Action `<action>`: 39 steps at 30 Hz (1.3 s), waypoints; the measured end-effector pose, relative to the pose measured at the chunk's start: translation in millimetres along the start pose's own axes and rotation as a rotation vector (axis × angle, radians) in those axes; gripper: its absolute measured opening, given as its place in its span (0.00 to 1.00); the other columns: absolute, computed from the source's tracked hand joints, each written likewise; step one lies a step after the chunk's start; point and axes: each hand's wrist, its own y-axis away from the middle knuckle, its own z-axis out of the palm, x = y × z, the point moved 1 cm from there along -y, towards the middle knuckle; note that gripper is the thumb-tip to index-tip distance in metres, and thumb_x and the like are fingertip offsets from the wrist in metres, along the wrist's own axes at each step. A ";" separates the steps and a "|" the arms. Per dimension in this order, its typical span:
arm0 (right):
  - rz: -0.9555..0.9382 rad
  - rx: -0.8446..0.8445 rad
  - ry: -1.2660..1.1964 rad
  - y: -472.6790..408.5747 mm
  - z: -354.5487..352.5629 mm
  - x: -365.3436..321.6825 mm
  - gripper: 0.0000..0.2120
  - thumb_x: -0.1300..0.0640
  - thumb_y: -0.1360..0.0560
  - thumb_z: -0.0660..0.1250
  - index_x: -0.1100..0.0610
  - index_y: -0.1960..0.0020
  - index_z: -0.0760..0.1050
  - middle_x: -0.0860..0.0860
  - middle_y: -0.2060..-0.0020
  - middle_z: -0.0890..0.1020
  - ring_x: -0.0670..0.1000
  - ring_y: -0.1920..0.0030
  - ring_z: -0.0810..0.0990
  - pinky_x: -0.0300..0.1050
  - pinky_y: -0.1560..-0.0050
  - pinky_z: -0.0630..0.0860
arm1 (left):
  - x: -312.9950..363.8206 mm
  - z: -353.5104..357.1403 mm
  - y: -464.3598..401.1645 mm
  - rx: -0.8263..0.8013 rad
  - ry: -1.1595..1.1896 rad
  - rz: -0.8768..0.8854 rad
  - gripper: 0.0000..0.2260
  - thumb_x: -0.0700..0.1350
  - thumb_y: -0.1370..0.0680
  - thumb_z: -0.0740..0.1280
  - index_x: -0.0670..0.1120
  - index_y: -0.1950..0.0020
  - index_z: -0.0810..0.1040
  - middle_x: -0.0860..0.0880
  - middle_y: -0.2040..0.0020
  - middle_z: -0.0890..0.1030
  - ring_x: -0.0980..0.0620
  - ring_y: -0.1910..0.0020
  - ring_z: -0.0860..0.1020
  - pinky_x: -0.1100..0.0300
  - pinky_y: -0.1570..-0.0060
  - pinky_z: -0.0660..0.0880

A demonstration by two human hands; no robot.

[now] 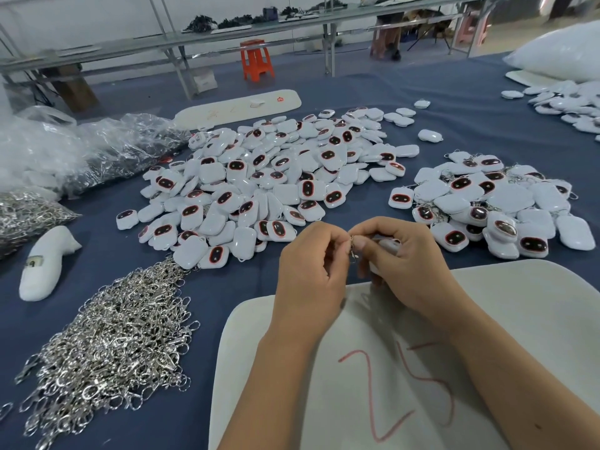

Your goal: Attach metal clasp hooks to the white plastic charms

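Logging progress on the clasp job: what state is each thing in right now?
Left hand: pinching a metal clasp hook.
Right hand: gripping a white plastic charm.
Large middle charm pile: loose, no hooks visible.
Right charm pile: hooks attached.
Silver hook heap: loose.

Two bare forearms; left hand point(306, 274), right hand point(402, 267); unsleeved, ringless

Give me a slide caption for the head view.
Left hand and right hand fit a metal clasp hook onto a white charm.

Two hands point(311, 264) point(402, 258), three charm heaps point(259, 177) point(493, 203) point(568, 102), two loose hook piles point(110, 345) point(26, 212), one orange stool point(257, 60)
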 end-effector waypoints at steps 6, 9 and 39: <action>0.014 0.029 -0.075 -0.3 1.1 0.1 0.09 0.66 0.19 0.69 0.56 0.54 0.84 0.51 0.69 0.82 0.47 0.71 0.78 0.43 0.73 0.76 | -1.6 2.1 0.1 0.016 0.066 -0.028 0.08 0.39 0.20 0.67 0.52 0.55 0.78 0.55 0.61 0.80 0.49 0.62 0.80 0.50 0.62 0.77; 0.020 0.071 -0.164 0.4 6.4 0.3 0.10 0.67 0.19 0.68 0.57 0.55 0.83 0.56 0.69 0.81 0.52 0.70 0.78 0.45 0.73 0.75 | 0.9 4.7 -0.5 0.067 0.096 -0.039 0.07 0.40 0.20 0.67 0.52 0.55 0.79 0.54 0.63 0.80 0.48 0.63 0.81 0.49 0.63 0.77; 0.198 0.316 -0.303 -4.1 8.6 11.1 0.19 0.72 0.20 0.66 0.50 0.41 0.69 0.56 0.44 0.83 0.52 0.50 0.89 0.48 0.46 0.83 | -6.1 8.5 -1.3 -0.045 -0.068 -0.110 0.06 0.39 0.19 0.65 0.48 0.55 0.76 0.56 0.58 0.79 0.54 0.57 0.76 0.59 0.57 0.73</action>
